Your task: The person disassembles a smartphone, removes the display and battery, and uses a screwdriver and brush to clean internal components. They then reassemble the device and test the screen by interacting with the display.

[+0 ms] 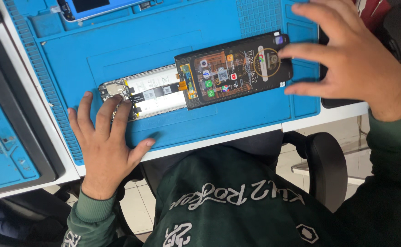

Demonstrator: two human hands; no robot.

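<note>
1. Head view: the left hand (pixel 103 139) lies flat, fingers spread, on the blue mat (pixel 164 32) with fingertips pressing the end of the opened phone body (pixel 143 93); it grips nothing
2. The lit phone screen (pixel 234 68) lies tilted over the phone body's other end, near the middle of the mat on the white bench (pixel 328 116)
3. The right hand (pixel 351 59) is open, fingers splayed, fingertips touching the screen's far end without closing round it
4. Another device (pixel 95 7) lies at the mat's top edge
</note>
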